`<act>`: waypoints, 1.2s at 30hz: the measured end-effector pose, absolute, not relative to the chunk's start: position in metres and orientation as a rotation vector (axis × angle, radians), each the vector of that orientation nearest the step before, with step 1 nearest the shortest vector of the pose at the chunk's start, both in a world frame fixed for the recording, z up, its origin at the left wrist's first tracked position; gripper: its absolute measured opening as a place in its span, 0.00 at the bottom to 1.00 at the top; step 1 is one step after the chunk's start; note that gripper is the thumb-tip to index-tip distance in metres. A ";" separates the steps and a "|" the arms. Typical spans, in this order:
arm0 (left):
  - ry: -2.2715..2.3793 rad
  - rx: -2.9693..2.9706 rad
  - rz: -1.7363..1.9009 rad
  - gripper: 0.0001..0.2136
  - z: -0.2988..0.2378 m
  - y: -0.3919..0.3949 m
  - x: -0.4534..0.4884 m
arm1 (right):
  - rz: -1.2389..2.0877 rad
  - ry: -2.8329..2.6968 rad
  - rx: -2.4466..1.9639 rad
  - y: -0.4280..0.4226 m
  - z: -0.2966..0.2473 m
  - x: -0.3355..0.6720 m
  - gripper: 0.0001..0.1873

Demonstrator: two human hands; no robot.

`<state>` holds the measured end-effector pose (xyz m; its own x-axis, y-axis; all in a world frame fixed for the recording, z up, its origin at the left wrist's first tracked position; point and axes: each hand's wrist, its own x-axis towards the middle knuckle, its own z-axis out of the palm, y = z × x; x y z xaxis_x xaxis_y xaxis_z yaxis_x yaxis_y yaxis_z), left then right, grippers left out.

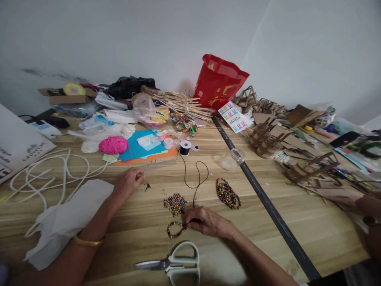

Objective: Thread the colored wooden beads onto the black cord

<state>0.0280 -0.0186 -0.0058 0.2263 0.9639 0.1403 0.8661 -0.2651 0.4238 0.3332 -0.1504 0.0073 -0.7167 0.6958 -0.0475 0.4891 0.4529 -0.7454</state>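
My right hand (206,222) pinches the end of a small ring-shaped beaded bracelet (175,229) on the table, where its black cord shows. Just above that lies a loose pile of colourful beads (175,204). Off to the left, my left hand (129,183) has its fingers pressed together; anything between them is too small to make out. Short black cord scraps (147,186) lie beside its fingertips. A black cord (193,186) loops across the wood from a spool (185,148) toward my right hand. Several finished bead strings (228,193) sit in a heap to the right.
Scissors with pale handles (183,263) lie nearest me. Pink yarn (113,145), blue paper (143,145) and a ruler (159,164) are farther back. White cable (64,171) and white sheet (74,210) lie left. A clear cup (233,158), woven baskets (311,166) and another person's arm (370,210) are right.
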 end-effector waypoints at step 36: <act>1.700 2.450 0.452 0.13 -0.025 0.028 -0.002 | 1.110 -2.418 -0.987 -0.148 0.006 0.334 0.05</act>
<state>-0.0019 0.0276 -0.0249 0.3226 0.9308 0.1717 0.8933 -0.3594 0.2701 0.3339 -0.1480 0.0056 -0.7177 0.6963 -0.0112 0.4622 0.4643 -0.7555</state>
